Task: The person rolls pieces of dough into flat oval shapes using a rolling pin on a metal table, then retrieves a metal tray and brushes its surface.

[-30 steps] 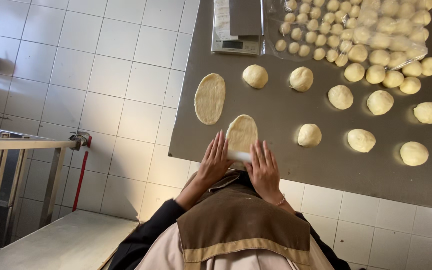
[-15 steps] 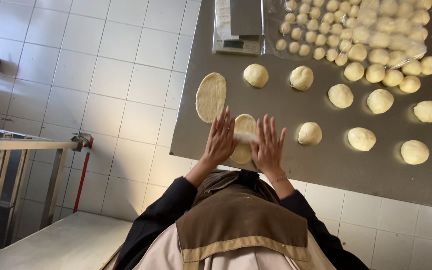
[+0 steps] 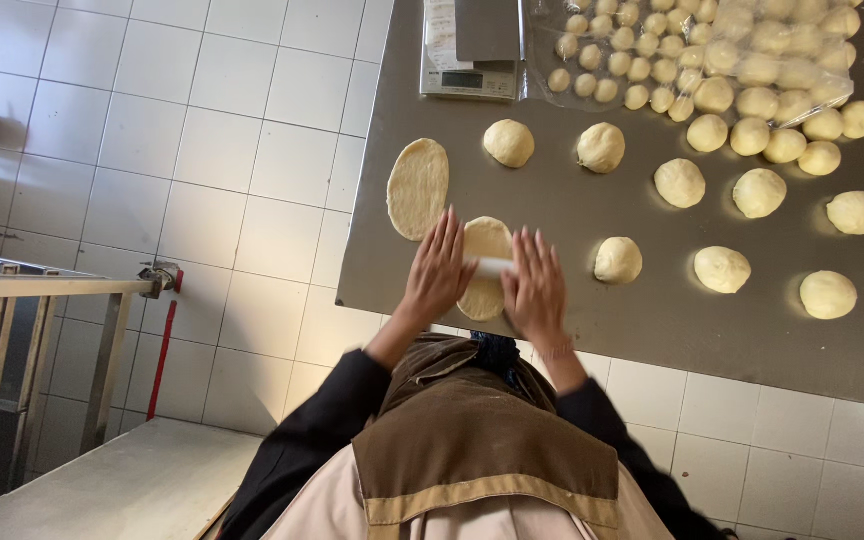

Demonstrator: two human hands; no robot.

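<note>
While both our palms press flat and open on the white rolling pin [image 3: 493, 267], nothing is gripped: the left hand [image 3: 440, 270] covers one end, the right hand [image 3: 535, 285] the other. Its long axis runs side to side between the hands, which sit equally near it. Beneath it lies the dough oval [image 3: 485, 240], near the front edge of the steel table [image 3: 652, 330]; its long axis points away from us, crosswise to the pin. Just beside it to the left lies a finished flat oval [image 3: 418, 188], similarly oriented, with dough balls [image 3: 618, 260] to the right.
</note>
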